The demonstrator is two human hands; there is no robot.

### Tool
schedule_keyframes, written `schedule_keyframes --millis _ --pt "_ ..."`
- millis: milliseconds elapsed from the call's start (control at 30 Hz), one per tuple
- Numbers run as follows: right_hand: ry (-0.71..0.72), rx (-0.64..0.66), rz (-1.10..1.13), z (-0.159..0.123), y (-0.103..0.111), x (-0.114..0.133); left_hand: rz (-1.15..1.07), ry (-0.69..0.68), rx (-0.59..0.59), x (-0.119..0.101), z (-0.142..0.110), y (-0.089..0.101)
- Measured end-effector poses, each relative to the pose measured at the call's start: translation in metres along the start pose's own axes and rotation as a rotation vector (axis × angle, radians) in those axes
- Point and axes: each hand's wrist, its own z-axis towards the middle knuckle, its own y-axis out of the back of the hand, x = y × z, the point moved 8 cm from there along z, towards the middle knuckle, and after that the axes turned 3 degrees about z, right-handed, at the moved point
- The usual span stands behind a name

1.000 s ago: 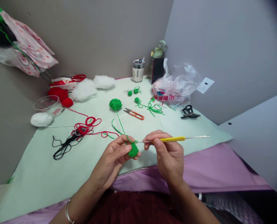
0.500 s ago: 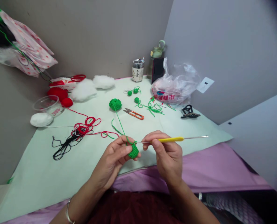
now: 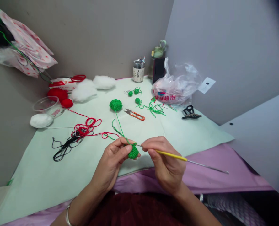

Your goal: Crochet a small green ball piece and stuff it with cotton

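Observation:
Between the thumb and fingers of my left hand (image 3: pixel 117 158) is a small green crochet piece (image 3: pixel 133 152), rounded and tightly stitched. My right hand (image 3: pixel 166 160) grips a crochet hook (image 3: pixel 171 154) by its yellow handle; one metal end meets the top edge of the piece, the other points to the lower right. The hook's tip at the stitches is too small to make out. Green yarn (image 3: pixel 119 124) runs from my left fingers up to a green yarn ball (image 3: pixel 115 105) on the table.
Orange thread snips (image 3: pixel 134 114) lie beyond my hands, near green yarn scraps (image 3: pixel 155 107) and small green balls (image 3: pixel 137 100). Tangled red yarn (image 3: pixel 88 127) and black yarn (image 3: pixel 67 146) lie left. White stuffing (image 3: pixel 84 91), a plastic bag (image 3: pixel 174 89) and a black hair claw (image 3: pixel 190 113) stand farther off.
My right hand has tilted the hook, so its free end has swung down and to the right. The green piece has turned slightly and shifted a little left in my left fingers.

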Motion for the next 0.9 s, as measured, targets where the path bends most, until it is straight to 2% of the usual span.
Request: schedule_keyframes --millis 233,467,667,900 --pt "0.136 0.007 -0.135 -0.003 -0.007 0.009 -0.048 0.013 0.046 0.003 0.0 -0.003" --pt "0.081 -0.034 -0.07 -0.006 -0.006 0.003 -0.056 0.024 0.086 0.003 -0.001 -0.007" --pt "0.003 -0.032 0.011 -0.008 -0.005 -0.004 -0.05 0.022 0.068 0.001 -0.002 -0.006" --pt "0.001 -0.084 -0.007 -0.008 -0.004 -0.008 -0.02 0.05 0.118 0.004 -0.001 -0.012"
